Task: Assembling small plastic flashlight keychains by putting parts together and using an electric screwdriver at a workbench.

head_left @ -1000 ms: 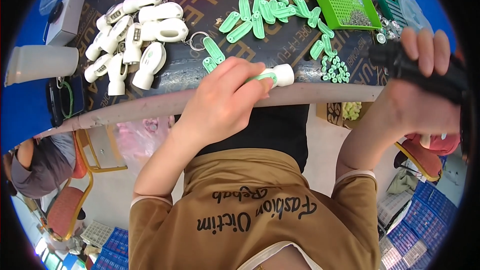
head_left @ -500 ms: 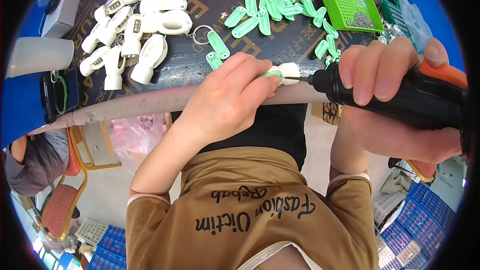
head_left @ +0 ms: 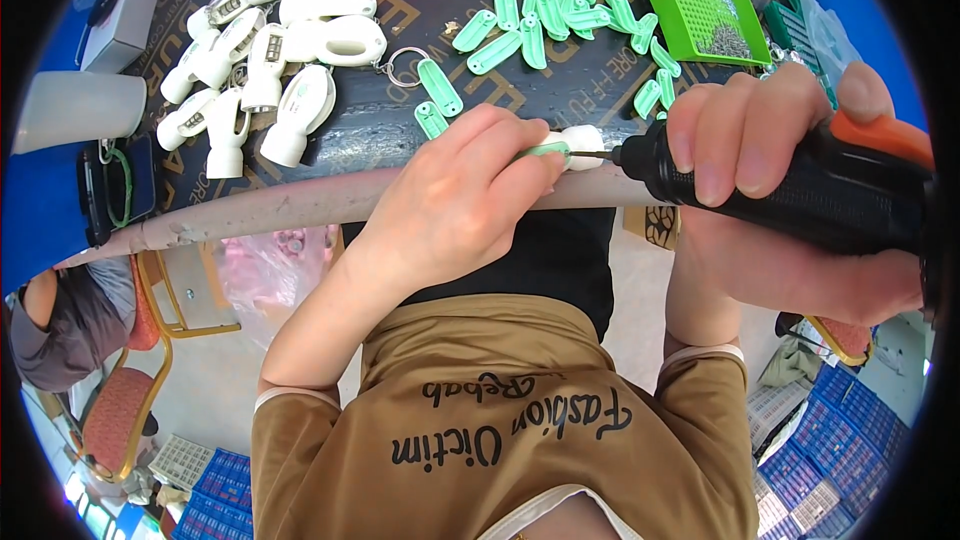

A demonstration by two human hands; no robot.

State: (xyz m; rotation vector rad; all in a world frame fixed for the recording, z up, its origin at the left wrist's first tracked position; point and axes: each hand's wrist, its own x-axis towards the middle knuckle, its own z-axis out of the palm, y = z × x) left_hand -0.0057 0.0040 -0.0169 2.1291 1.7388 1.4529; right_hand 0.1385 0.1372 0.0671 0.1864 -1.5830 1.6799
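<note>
At the table's near edge, my left hand (head_left: 450, 190) is closed on a white plastic keychain body (head_left: 583, 145), pinching a mint-green cover piece (head_left: 550, 149) against it. My fingers hide much of the body. My right hand (head_left: 740, 140) is wrapped round a black electric screwdriver (head_left: 830, 202) with an orange lever (head_left: 885, 145). The thin bit (head_left: 594, 154) points left and meets the piece by the green cover; whether a screw sits at its tip is too small to tell. Beyond my left fingers lie mint-green pieces (head_left: 440, 87) next to a metal key ring (head_left: 407, 67).
White keychain bodies (head_left: 333, 43) are piled at the left, and loose mint-green covers (head_left: 533, 40) at the centre back. A green tray (head_left: 668, 0) holds small metal screws. At far left are a translucent tub (head_left: 80, 110) and a white box (head_left: 124, 20). A seated person's sleeve (head_left: 85, 320) shows lower left.
Both hands stay almost in place. The screwdriver and its bit have shifted very slightly left, while the view itself has moved a little.
</note>
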